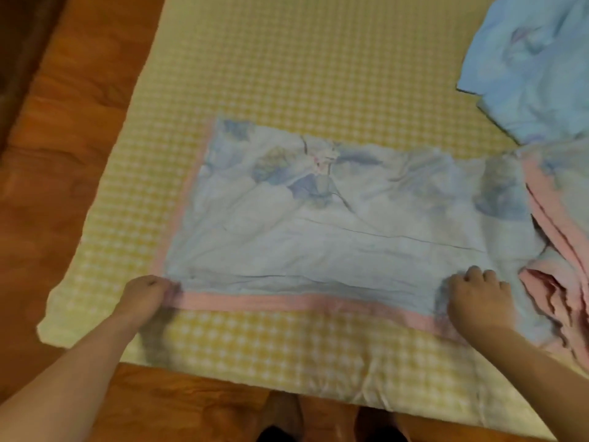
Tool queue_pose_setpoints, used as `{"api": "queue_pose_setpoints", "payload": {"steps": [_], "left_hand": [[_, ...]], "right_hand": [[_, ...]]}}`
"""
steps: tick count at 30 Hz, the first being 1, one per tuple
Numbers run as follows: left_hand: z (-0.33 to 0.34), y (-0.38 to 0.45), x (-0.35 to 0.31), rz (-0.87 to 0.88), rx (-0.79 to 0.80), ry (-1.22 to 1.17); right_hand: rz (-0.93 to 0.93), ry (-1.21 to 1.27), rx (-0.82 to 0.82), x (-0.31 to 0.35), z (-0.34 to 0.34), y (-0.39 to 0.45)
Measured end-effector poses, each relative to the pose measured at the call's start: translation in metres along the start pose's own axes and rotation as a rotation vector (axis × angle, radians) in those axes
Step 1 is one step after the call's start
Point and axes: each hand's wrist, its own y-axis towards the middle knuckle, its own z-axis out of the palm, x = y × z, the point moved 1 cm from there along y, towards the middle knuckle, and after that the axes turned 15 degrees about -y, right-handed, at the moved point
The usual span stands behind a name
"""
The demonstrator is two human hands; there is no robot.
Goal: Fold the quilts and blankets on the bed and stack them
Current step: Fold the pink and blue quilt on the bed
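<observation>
Where the wooden floor meets the near edge of the bed, two feet show at the bottom of the view, and both forearms reach forward over the yellow checked sheet. The left hand pinches the near left corner of the floral quilt, its fingers curled round the pink border. The right hand lies further right on the same near edge, knuckles up and fingers bent down onto the fabric; whether it grips or only presses cannot be told. The quilt lies spread flat across the middle of the bed, pale blue with blurred flower prints, pink trim along its left and near sides. Its right end is bunched in pink and blue folds at the right edge. Further off, at the far right, a light blue blanket lies crumpled on the sheet.
</observation>
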Motion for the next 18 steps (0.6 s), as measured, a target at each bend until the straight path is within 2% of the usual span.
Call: {"api": "queue_pose_setpoints", "payload": {"steps": [4,8,10,14,16,18], "left_hand": [[-0.011,0.028,0.008,-0.14,-0.162,-0.336],[-0.006,0.02,0.006,-0.181,-0.05,-0.421],[-0.001,0.019,0.012,-0.164,0.004,-0.52],[-0.006,0.034,0.031,-0.164,0.088,-0.654],[-0.008,0.04,0.037,-0.105,0.105,-0.592],[-0.009,0.039,0.039,-0.038,0.073,-0.518]], "right_hand": [[-0.174,0.218,-0.08,0.068,-0.076,0.042],[-0.321,0.448,-0.197,0.142,-0.175,0.105],[-0.359,0.455,-0.267,0.171,-0.225,0.142],[-0.404,0.449,-0.297,0.251,-0.325,0.216],[-0.402,0.356,-0.232,0.284,-0.353,0.245],[-0.352,0.353,-0.089,0.308,-0.362,0.268]]}}
